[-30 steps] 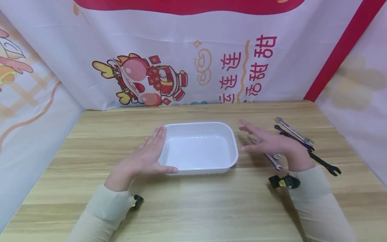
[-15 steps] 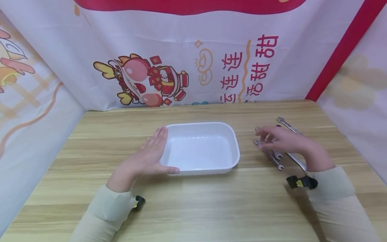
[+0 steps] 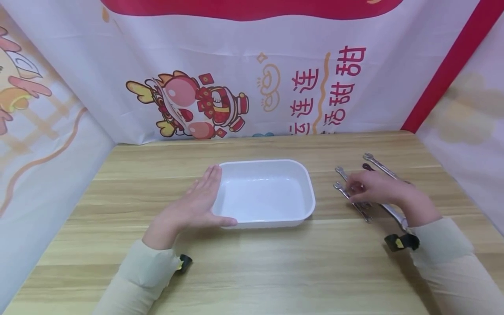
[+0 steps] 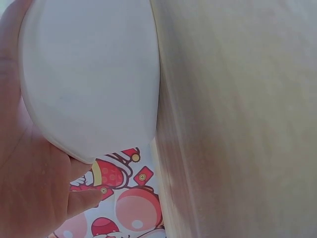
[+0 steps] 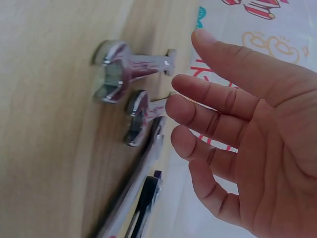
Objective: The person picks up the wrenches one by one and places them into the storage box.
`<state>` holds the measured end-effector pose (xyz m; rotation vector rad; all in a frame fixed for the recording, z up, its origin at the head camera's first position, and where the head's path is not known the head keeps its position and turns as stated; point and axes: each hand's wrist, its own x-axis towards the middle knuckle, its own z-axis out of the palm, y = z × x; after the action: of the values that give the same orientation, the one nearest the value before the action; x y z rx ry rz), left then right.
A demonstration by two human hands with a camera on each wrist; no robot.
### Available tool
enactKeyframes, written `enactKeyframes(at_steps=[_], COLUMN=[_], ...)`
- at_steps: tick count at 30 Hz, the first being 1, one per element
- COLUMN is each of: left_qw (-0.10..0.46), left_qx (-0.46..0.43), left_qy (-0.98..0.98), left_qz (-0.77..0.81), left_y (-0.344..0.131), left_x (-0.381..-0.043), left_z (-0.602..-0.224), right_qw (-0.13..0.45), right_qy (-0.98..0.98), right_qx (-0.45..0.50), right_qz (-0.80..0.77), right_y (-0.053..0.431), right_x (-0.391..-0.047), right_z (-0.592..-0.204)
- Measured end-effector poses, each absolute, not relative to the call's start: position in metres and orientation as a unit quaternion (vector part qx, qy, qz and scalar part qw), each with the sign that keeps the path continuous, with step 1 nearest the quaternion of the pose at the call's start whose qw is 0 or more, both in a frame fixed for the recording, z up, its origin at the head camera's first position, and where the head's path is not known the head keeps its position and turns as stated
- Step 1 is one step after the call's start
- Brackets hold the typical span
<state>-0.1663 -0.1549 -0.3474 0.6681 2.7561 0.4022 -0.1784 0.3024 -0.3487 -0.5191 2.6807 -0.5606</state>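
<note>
My left hand [image 3: 193, 208] rests against the left end of a white rectangular tray [image 3: 264, 224], fingers along that end and thumb beside the front left corner. In the left wrist view the tray's end wall [image 4: 94, 84] fills the space beside the palm. On the right, my right hand [image 3: 379, 188] hovers low over several wrenches with loosely bent fingers and nothing between them. Two small silver wrenches lie closest to the fingertips: the nearer wrench [image 3: 339, 186] and a second wrench [image 3: 341, 172]. The right wrist view shows their open ends, a wrench [image 5: 114, 74] and another wrench [image 5: 137, 119].
Beyond the right hand lie a long silver wrench [image 3: 381, 165] and a dark wrench [image 3: 368, 166], both partly hidden. Another silver wrench [image 3: 395, 213] shows under the wrist. A printed cloth [image 3: 236, 48] hangs behind the wooden table [image 3: 267, 271].
My right hand has moved right, away from the tray, and come down over the wrenches, its fingers bending more. The left hand stays at the tray; the whole head view shifts slightly.
</note>
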Motion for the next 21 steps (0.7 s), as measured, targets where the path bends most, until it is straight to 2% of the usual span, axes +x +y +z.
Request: enactKeyframes(at_steps=[5,21], left_qw=[0.137,0.140], left_qx=[0.232,0.230], left_qy=[0.953,0.953], left_qz=[0.140,0.136], left_y=[-0.154,-0.156], left_x=[-0.167,-0.166], left_z=[-0.348,-0.348], right_qw=[0.195,0.193], right_qy=[0.943,0.941], right_qx=[-0.180,-0.209], right_qz=[-0.200,-0.181], right_y=[0.302,0.284], right_x=[-0.181,-0.175], right_z=[-0.355,-0.361])
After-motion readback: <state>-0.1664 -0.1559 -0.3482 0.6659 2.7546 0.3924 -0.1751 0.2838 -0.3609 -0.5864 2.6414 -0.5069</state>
